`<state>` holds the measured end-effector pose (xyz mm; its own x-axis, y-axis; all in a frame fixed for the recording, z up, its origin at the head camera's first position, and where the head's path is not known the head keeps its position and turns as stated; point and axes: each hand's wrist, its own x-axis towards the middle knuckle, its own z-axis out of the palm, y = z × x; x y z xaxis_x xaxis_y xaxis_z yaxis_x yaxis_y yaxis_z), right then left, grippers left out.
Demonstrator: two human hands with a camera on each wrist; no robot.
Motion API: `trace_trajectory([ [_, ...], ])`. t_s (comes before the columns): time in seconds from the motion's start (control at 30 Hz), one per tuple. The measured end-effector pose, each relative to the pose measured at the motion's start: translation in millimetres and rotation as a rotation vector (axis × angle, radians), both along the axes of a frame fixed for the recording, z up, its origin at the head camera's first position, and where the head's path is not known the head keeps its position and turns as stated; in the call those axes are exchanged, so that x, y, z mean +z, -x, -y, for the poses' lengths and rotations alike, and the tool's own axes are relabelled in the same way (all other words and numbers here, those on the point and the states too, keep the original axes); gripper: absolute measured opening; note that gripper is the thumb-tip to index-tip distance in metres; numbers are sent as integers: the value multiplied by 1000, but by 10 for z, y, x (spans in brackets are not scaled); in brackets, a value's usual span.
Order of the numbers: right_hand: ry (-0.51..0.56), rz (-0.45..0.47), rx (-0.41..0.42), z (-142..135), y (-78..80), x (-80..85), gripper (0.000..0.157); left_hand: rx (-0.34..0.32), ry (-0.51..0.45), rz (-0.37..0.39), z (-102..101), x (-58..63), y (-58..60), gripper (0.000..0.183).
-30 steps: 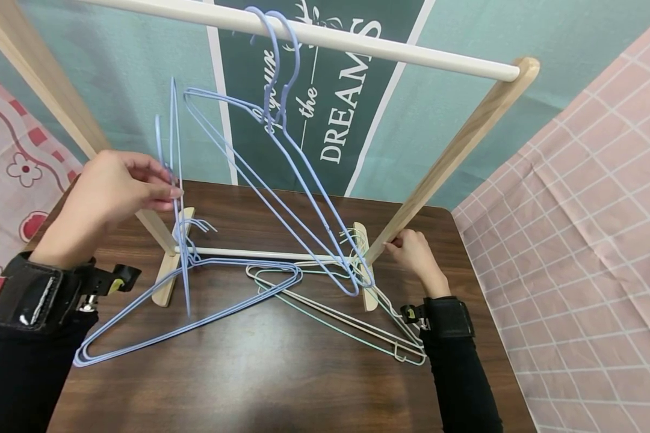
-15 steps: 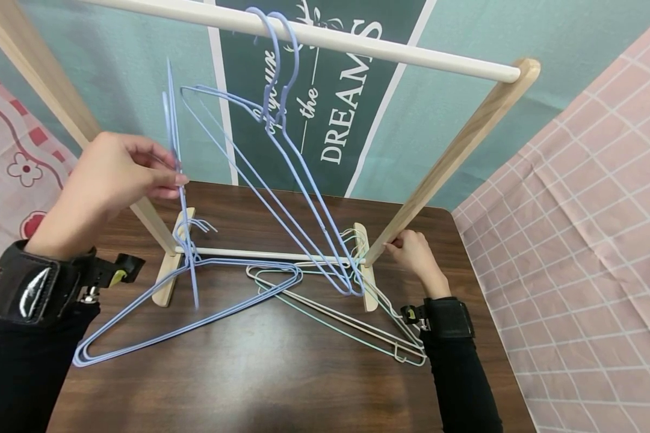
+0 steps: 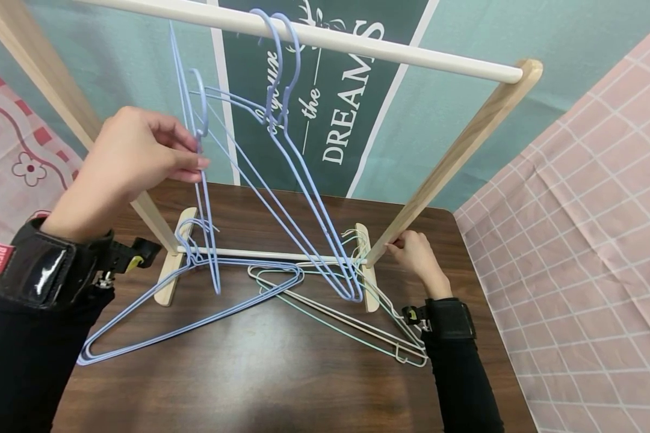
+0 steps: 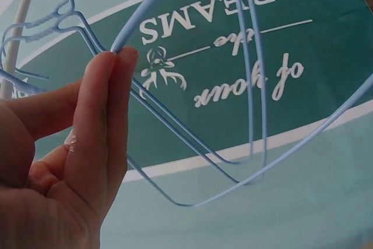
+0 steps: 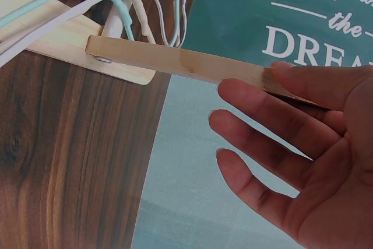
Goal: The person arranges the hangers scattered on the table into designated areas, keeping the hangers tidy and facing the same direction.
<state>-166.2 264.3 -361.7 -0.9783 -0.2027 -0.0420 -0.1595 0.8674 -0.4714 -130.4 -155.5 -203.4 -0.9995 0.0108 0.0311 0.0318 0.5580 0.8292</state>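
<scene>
My left hand [image 3: 141,150] pinches a blue hanger [image 3: 203,102] between thumb and fingers, just below its hook. That hanger hangs edge-on in the head view, below the white top bar [image 3: 411,53] of a wooden rack. Two more blue hangers [image 3: 297,57] are hooked over this bar, to the right of the held one. In the left wrist view the held hanger [image 4: 148,9] crosses in front of the hanging pair. Low on the rack's right post [image 3: 452,162], my right hand [image 3: 414,255] grips the wood with thumb and index finger, its other fingers spread apart.
Several blue hangers [image 3: 195,326] lie on the dark wooden table [image 3: 249,391] at left, partly over the rack's lower bar [image 3: 271,255]. White and mint hangers [image 3: 352,322] lie at right. A teal cloth with a lettered panel hangs behind; a pink checked cloth [image 3: 585,240] stands right.
My left hand has moved up and to the right with the blue hanger, which has turned so its hook shows. The hanging pair swayed slightly. My right hand stays on the post.
</scene>
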Motion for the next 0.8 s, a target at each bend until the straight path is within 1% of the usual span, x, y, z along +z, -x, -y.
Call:
trace_trajectory([
  [0.1, 2, -4, 3, 3, -1, 4, 18, -4, -18, -1, -46, 51, 17, 26],
  [0.2, 3, 2, 0, 4, -3, 10, 18, -5, -15, -7, -80, 90, 17, 27],
  [0.4, 2, 16, -7, 4, -6, 15, 18, -9, 59, -15, -115, 138, 18, 31],
  [0.6, 8, 27, -8, 2, -4, 15, 18, -17, 48, -15, -148, 164, 67, 28],
  [0.7, 10, 35, -7, -1, -2, 16, 19, -18, 57, -20, -158, 172, 78, 30],
  [0.8, 10, 37, -6, -3, 1, 13, 19, -20, 86, -43, -186, 189, 90, 30],
])
